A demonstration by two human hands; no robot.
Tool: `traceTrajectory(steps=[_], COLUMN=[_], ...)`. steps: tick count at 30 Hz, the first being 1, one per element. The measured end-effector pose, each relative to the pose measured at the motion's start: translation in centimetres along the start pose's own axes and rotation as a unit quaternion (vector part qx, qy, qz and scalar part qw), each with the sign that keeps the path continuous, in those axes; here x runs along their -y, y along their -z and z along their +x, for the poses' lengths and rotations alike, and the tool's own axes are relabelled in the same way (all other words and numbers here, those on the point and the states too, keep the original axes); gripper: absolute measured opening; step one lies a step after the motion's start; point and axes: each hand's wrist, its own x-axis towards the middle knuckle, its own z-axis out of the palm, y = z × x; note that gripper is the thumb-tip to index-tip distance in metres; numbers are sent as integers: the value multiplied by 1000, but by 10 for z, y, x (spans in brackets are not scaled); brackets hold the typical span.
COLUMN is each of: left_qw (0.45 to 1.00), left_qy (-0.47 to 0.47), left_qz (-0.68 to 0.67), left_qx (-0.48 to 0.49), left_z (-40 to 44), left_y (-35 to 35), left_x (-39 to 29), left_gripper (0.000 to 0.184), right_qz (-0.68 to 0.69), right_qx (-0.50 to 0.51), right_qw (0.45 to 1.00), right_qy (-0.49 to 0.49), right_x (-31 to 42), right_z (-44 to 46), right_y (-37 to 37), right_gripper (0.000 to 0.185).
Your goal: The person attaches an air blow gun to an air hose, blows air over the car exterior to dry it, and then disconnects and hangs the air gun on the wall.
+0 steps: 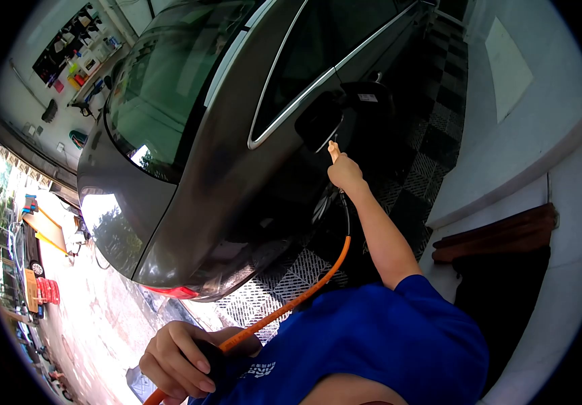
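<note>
In the head view, the right hand (347, 174) reaches to the side of a dark car (223, 182), its grip closed around a tool (343, 196) at the end of an orange hose (304, 292). The fingers hide most of the tool; a thin dark tip seems to show just beside the lower edge of a dark recess (319, 121), and whether it touches is impossible to tell. The inside of the recess is lost in shadow. Next to it stands what looks like an open flap (380, 101), its label (368, 98) too small to read. The hose curves down past the blue shirt (385, 324) to the left hand (179, 361), whose grip is clamped on it, then is cut off at the bottom edge. A black patch (208, 361) by those fingers is hard to make out. The rear lamp (173, 292) shows only partly, and glare washes out the ground (95, 324) outside.
</note>
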Motion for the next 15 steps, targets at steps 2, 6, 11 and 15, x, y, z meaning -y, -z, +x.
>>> traceTrajectory(steps=[2,6,11,15], left_qw=[1000,998,998,999], left_qy=[9,-21,-35,-31], left_qz=[5,-52,-57,3], left_qx=[-1,-5,-5,-19], left_z=[1,1,0,-1], left_y=[2,5,-1,1], left_x=[-3,-2,6,3], left_gripper=[21,20,20,21], right_qz=[-3,156,213,56], right_qx=[122,191,171,-24], right_qw=[992,968,957,997], right_qy=[16,38,97,49], right_x=[3,3,23,32], right_z=[0,7,3,10], right_y=[6,-6,3,6], right_gripper=[25,19,28,36])
